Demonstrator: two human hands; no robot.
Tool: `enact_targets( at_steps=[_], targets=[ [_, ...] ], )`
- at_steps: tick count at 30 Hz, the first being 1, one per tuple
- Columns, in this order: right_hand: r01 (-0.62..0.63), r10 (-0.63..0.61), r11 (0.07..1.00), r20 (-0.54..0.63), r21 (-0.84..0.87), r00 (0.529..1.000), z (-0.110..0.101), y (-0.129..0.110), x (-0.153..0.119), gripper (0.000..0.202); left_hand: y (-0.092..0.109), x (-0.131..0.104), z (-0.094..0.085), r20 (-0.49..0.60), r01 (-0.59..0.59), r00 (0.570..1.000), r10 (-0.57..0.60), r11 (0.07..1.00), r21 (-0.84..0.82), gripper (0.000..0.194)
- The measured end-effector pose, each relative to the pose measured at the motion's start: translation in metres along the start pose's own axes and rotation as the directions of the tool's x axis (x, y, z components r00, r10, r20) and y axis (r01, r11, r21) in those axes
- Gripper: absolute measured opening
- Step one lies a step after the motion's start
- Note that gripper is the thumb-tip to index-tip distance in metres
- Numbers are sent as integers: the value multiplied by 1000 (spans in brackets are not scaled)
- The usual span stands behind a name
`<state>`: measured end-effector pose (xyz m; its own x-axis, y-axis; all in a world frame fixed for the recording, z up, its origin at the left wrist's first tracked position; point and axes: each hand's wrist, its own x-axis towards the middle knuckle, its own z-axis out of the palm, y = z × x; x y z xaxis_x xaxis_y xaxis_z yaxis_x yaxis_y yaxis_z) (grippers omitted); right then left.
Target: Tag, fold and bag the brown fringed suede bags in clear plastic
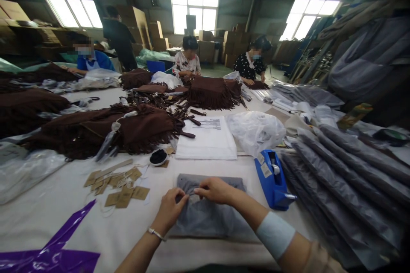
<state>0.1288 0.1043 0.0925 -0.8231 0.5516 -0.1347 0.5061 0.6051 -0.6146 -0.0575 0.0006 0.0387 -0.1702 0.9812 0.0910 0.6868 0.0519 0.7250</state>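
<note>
In front of me lies a flat grey bundle in a clear plastic bag (208, 217). Over its upper left part, my left hand (173, 204) is closed in a pinch on the plastic, thumb against forefinger. Just to the right, my right hand (213, 190) also pinches at the plastic, its fingertips close to the left ones. Wrinkles gather in the bag around both sets of fingertips. Anything small between the fingers is too fine to make out. A blue tape dispenser (273, 179) stands right of the bag.
Brown cardboard tags (123, 187) and a small dish of black material (158, 158) lie left. Purple plastic (54, 247) is at the lower left. Bagged grey bundles (346, 179) are stacked right. Beyond white sheets (208, 140) and brown fringed bags (208, 91), several co-workers sit.
</note>
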Motion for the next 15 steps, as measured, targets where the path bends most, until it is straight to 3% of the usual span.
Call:
enact_targets(
  at_steps=[4, 8, 12, 15],
  targets=[
    [-48, 75, 967, 98, -252, 992, 9, -19, 35, 20, -3, -1, 10, -55, 2, 999, -1, 1000, 7, 30],
    [-201, 259, 895, 97, -398, 961, 8, -14, 57, 31, -8, -4, 15, -101, -47, 993, 59, 992, 116, 33],
    [-330, 347, 838, -42, -436, 937, -10, -2, 54, 45, -7, -7, 19, -148, -88, 982, 118, 976, 197, 36],
    [-280, 231, 860, -163, -427, 959, -7, -2, 34, 56, -11, -9, 23, -182, -110, 972, 150, 971, 213, 36]
  ],
)
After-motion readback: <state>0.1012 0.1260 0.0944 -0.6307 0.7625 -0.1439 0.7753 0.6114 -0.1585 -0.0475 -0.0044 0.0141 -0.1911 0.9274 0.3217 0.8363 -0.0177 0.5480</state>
